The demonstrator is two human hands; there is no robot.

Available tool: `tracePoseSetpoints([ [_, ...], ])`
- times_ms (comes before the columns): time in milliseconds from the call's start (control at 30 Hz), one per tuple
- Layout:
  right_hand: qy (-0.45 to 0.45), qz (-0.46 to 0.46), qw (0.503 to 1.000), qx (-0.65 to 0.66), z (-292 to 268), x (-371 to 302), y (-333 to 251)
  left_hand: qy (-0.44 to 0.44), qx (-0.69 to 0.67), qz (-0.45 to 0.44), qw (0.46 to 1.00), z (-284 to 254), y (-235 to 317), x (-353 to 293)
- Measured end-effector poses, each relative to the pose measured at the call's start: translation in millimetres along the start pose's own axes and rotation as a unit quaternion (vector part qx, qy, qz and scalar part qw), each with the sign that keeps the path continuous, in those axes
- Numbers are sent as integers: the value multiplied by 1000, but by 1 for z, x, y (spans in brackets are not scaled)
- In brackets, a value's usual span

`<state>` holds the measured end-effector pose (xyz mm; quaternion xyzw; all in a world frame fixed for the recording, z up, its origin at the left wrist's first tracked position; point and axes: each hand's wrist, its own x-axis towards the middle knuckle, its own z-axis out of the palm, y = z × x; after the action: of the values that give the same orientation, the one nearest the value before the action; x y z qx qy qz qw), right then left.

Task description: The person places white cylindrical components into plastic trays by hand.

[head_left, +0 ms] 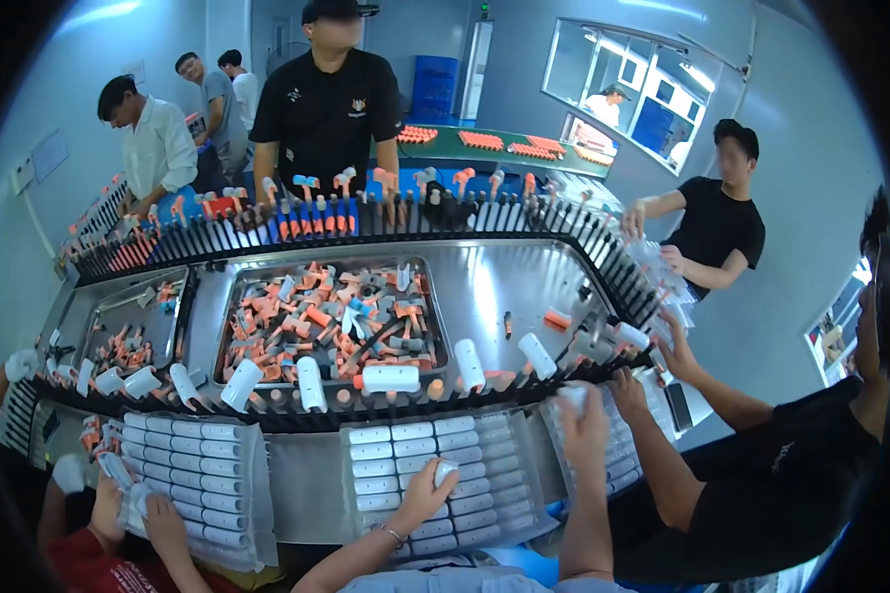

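My left hand point(424, 496), with a bracelet at the wrist, is closed around a white plastic shell point(446, 471) just over a clear blister tray point(519, 474). Rows of similar white shells fill the tray's left and middle columns. Raised at the right, my right hand point(585, 427) is smeared by motion; its fingers close on a whitish piece point(572, 395), seemingly another shell. Beyond my hands runs a black peg rail point(405, 411), where several white shells sit on pegs, one of them a white shell lying sideways point(387, 379).
A metal tray point(439, 316) behind the rail holds a heap of orange, grey and blue parts. Co-workers sit close on both sides: a hand point(168, 524) at a left tray, a black sleeve point(752, 474) at right. More people stand around the peg line.
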<state>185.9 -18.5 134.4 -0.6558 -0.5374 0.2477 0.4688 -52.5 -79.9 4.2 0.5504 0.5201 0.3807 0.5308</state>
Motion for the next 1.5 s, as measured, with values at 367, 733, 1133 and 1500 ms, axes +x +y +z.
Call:
tracePoseSetpoints([
  [367,154,75,953,-250,-77,-25,74,-202,-10,-71,977,59,-18,-50],
  [733,13,248,865,-435,-164,-97,93,-457,-24,-42,888,132,-4,-78],
  [1133,356,198,833,-374,-136,-304,4,-628,-38,145,764,213,9,-115],
  [1500,130,260,837,-464,-157,-392,82,-686,-38,88,722,202,64,-97],
])
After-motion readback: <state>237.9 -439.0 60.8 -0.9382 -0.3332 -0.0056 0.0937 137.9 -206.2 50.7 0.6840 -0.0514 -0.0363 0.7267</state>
